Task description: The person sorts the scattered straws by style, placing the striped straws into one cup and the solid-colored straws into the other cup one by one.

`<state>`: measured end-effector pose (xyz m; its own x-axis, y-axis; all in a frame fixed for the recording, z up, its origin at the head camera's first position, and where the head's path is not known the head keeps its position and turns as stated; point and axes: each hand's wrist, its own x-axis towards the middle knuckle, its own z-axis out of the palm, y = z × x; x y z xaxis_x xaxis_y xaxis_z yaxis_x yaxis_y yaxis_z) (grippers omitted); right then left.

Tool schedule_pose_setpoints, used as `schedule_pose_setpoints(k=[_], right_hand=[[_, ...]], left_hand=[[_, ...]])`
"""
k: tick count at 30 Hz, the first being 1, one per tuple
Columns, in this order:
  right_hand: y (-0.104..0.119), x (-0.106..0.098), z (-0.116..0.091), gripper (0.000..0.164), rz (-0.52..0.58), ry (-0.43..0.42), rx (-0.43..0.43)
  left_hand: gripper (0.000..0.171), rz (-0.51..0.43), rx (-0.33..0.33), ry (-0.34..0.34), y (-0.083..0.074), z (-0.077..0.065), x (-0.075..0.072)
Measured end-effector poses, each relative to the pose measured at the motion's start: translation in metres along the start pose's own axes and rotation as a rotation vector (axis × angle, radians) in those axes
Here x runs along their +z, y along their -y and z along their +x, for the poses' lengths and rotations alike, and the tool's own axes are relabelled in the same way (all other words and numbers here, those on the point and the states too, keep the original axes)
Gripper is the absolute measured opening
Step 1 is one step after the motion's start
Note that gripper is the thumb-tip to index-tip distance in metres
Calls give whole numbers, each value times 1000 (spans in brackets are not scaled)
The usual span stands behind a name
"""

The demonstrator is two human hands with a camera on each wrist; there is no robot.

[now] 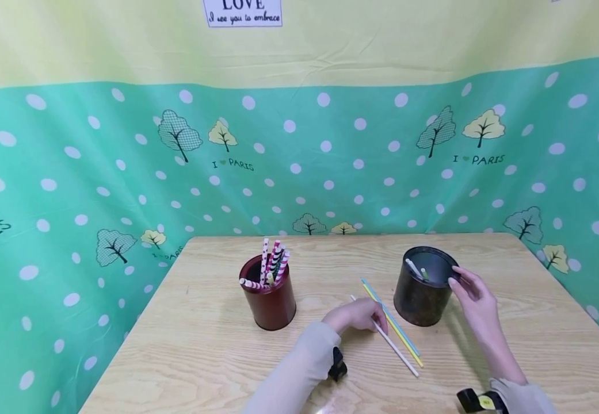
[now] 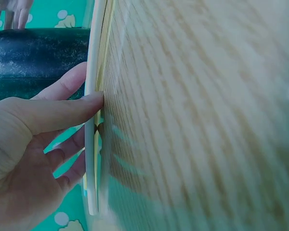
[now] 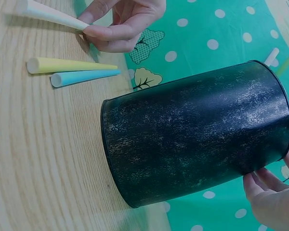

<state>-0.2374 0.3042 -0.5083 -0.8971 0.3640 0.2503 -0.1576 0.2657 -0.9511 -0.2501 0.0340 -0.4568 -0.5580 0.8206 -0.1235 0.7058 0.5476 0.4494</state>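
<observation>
My left hand (image 1: 358, 315) pinches a white paper straw (image 1: 395, 348) between thumb and fingers, low over the table. In the right wrist view its near end appears raised off the wood. A yellow straw (image 1: 410, 349) and a blue straw (image 1: 407, 339) lie side by side just right of it. My right hand (image 1: 477, 299) grips the rim of a dark, mottled can (image 1: 419, 302), thumb and fingers at its right edge. Inside that can lean a white straw (image 1: 413, 268) and a green one (image 1: 424, 273).
A dark red can (image 1: 270, 307) stands upright to the left, holding several patterned straws (image 1: 278, 264) in pink, black and white. Behind the wooden table (image 1: 190, 322) hangs a green and yellow curtain (image 1: 325, 144) with dots and trees.
</observation>
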Motion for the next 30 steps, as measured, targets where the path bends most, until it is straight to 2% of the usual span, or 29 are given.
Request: schedule_pose_setpoints(k=[3,8,14,20,30], right_hand=[[1,1,1,45,-8,2,-12],[0,3,1,45,6,7,-16],[-3,2,1,44,21,-1,-15],[-3,0,1,44,45,-9,-6],[-2,0,1,45,9,-1,-3]], left_hand=[[21,25,3,-5,-1,-1,-1],[21,-4,-7,-19,-2,-3,-2],[19,-59,-8,-113,-2,-9,-7],[18,-190,25,-219,-5,-14,-14],[12,-398,102,-366,-17,-19,-22]])
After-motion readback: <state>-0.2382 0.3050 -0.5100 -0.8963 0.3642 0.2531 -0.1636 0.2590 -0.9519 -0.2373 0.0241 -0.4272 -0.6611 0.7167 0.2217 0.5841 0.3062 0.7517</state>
